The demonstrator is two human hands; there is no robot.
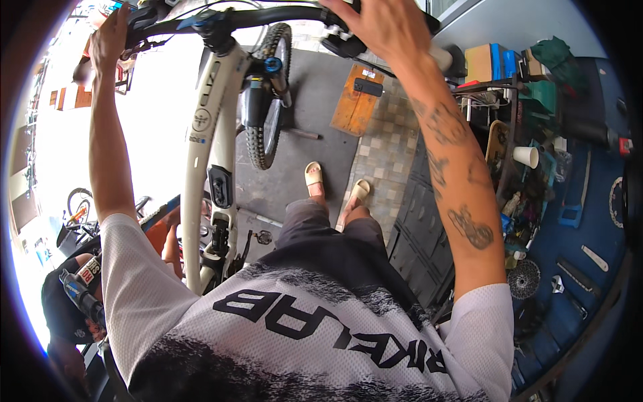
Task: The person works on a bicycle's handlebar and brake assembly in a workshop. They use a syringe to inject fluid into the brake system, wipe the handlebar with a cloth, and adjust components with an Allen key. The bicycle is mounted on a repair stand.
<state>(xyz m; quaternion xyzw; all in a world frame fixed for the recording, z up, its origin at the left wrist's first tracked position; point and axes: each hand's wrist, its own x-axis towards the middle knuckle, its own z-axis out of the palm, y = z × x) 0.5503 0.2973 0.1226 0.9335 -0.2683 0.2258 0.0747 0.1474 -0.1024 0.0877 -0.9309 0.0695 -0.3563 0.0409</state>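
A cream-white mountain bike frame [199, 151] stands upright to the left of my body. Its black handlebar [271, 16] runs across the top of the view. My left hand [108, 41] closes around the bar's left end. At the other end my right hand [392, 30] lies over the right grip; the upper edge cuts off some of its fingers. Beneath the bar, a black fork leg with a blue cap [272, 65] sits beside the knobby front wheel [264, 144]. A pedal [263, 237] shows low on the frame.
A phone [368, 86] lies on a wooden board [348, 110] by the tiled strip. Grey drawers [422, 234] stand right of my legs. On the blue workbench [569, 254] are a cassette [524, 279], a paper cup [526, 157] and several tools. Another person [67, 301] is at lower left.
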